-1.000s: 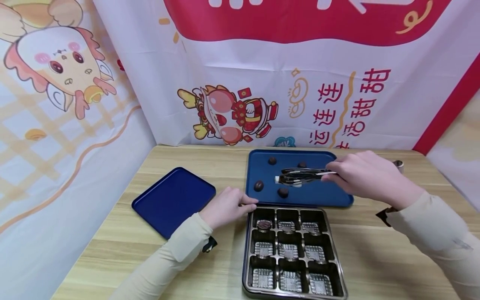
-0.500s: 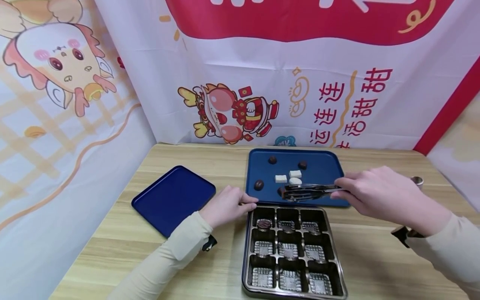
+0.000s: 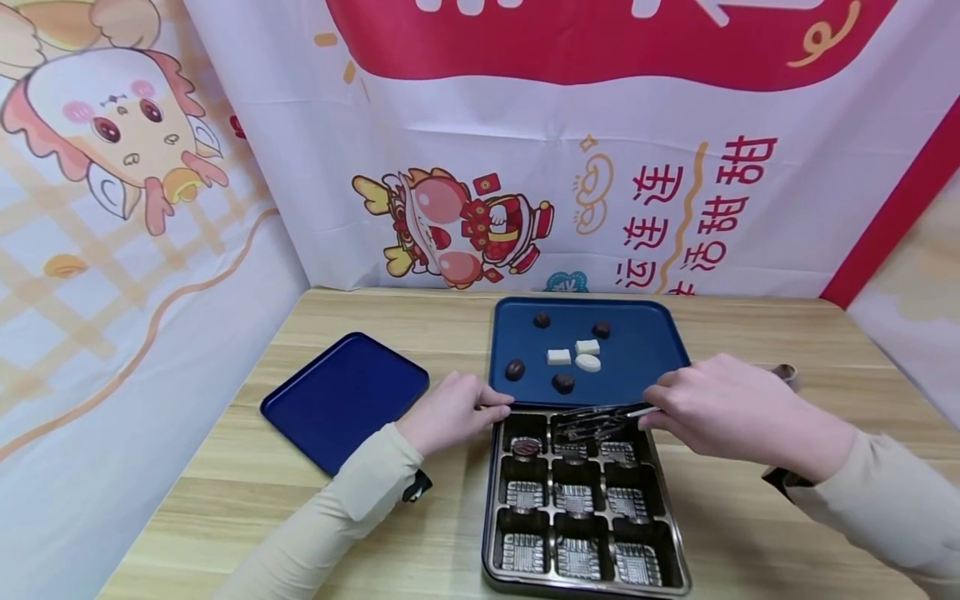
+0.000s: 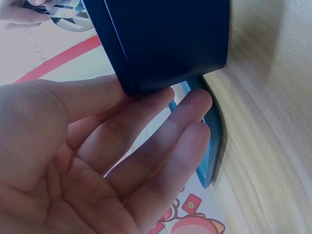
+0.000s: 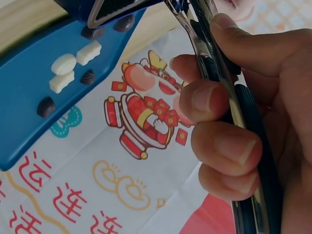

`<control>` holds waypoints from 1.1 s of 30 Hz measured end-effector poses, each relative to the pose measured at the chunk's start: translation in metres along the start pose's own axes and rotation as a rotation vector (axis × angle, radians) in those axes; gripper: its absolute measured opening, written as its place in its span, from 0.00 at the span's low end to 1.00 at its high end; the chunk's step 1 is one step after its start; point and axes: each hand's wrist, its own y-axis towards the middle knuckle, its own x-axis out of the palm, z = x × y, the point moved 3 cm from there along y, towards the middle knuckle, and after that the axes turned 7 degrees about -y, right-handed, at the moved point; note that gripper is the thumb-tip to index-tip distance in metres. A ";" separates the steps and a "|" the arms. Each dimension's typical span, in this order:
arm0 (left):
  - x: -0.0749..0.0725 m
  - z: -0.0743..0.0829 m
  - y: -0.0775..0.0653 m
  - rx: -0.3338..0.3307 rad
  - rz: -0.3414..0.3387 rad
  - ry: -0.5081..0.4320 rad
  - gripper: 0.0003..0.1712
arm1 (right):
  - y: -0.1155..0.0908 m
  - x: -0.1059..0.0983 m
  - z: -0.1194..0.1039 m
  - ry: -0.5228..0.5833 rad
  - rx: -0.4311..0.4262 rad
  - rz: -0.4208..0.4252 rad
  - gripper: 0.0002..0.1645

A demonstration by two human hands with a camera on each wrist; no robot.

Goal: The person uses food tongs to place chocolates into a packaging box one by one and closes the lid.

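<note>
In the head view, a dark box (image 3: 587, 581) with several square compartments stands on the table. A striped brown chocolate (image 3: 527, 447) sits in its far left compartment. My left hand (image 3: 453, 417) holds the box's far left corner between thumb and forefinger; in the left wrist view the other fingers (image 4: 165, 161) lie loose below it. My right hand (image 3: 742, 412) grips metal tongs (image 3: 600, 422), whose tips reach over the far middle compartment. Whether the tips hold anything, I cannot tell. Behind the box, a blue tray (image 3: 637, 358) bears several dark chocolates (image 3: 563, 383) and white pieces (image 3: 588, 362).
Left of my left hand lies a dark blue tray or lid (image 3: 341, 404). The wooden table (image 3: 202, 517) ends at a printed cloth backdrop (image 3: 480, 108) just behind the blue tray. Another cloth hangs along the left side.
My right hand has brought the tongs from over the blue tray toward me, over the box's far compartments. The white pieces now show uncovered. My left hand stays at the box corner.
</note>
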 end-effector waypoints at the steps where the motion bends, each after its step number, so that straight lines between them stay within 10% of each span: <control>1: 0.000 0.000 0.000 0.000 0.001 -0.001 0.13 | 0.001 0.000 -0.001 -0.002 -0.008 0.003 0.22; 33: 0.000 0.002 -0.001 0.004 -0.001 0.002 0.13 | 0.016 0.004 -0.004 -0.011 -0.012 -0.181 0.25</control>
